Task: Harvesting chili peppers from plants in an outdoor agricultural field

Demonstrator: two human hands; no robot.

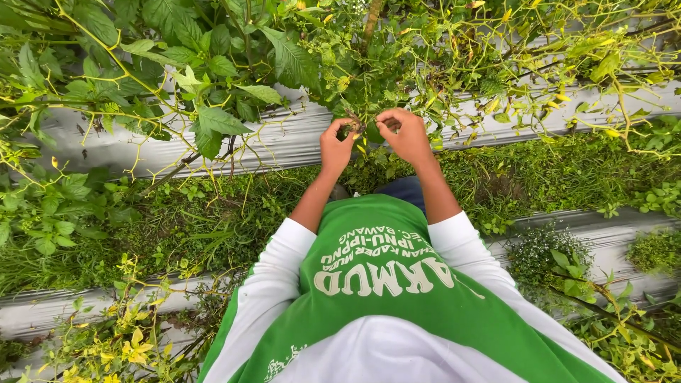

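Both forearms reach straight out from rolled-up white sleeves (284,262), bare from the elbow, and meet at a tangle of green stems over the silver plastic mulch (284,142). The left hand (336,147) is bent at the wrist, palm turned toward the other hand, its fingers curled in and pinched on a thin green stem (355,128) at the plant's edge. The right hand (404,135) sits just beside it, back of the hand up, fingers hooked tightly inward with the tips close against the thumb (whether they grip a sprig or only brush the foliage, I cannot tell, since the knuckles hide it). The stem hangs from the leafy plant (220,71) that spreads across the top of the view. Weedy grass (539,177) fills the furrow beneath the arms.
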